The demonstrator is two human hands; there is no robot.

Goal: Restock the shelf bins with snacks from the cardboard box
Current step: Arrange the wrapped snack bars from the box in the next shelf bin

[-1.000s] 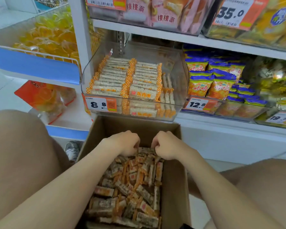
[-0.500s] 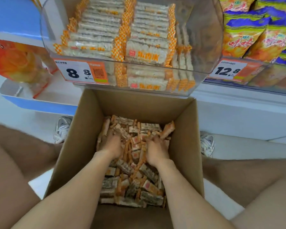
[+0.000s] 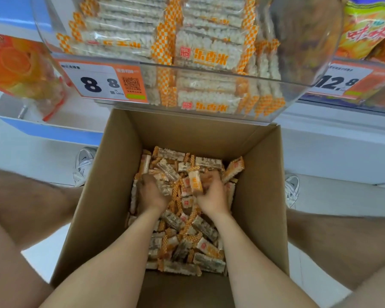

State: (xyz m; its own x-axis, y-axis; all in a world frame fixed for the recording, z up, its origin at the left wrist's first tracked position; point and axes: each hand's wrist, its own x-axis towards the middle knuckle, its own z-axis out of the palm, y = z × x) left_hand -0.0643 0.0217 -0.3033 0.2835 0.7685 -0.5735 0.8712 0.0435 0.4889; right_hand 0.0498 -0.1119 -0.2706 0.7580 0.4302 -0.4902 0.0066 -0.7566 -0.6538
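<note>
A white tiled floor (image 3: 42,156) runs under a white shelf (image 3: 333,147). A clear bin (image 3: 307,41) on the shelf has a price tag (image 3: 102,82) reading 8.8, and yellow bags (image 3: 369,30) sit in the next bin. The box (image 3: 260,196) stands open on the floor below the bin, between the person's knees. The snacks (image 3: 200,232) are small puffed-rice bars in clear wrap with orange-checked ends. They lie jumbled in the box and stacked neatly in the bin. Both hands are deep in the box. The left hand (image 3: 152,192) curls into the pile round several bars, and the right hand (image 3: 212,194) grips a bunch of them.
</note>
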